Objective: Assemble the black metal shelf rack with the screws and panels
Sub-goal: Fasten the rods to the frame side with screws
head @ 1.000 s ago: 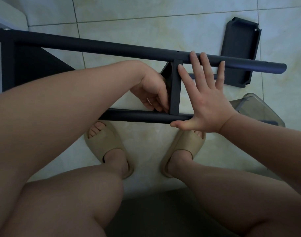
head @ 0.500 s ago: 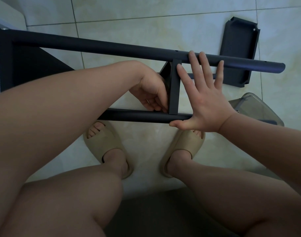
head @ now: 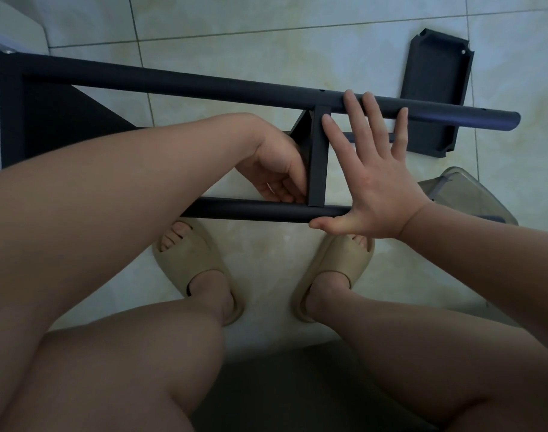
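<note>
The black metal rack (head: 204,88) lies on its side across the tiled floor, two long round poles running left to right. A shelf panel (head: 318,157) stands edge-on between the poles. My left hand (head: 278,173) is curled against the panel's left face just above the near pole (head: 260,210); what its fingertips pinch is hidden. My right hand (head: 372,182) is spread flat, fingers straight, lying over the far pole to the panel's right, thumb along the near pole.
A loose black shelf panel (head: 434,95) lies on the floor at the back right. A clear plastic container (head: 462,194) sits at the right, behind my right wrist. My feet in beige slippers (head: 197,269) stand under the rack.
Barely anything has moved. Both hands keep their places at the panel; the view has shifted very slightly.
</note>
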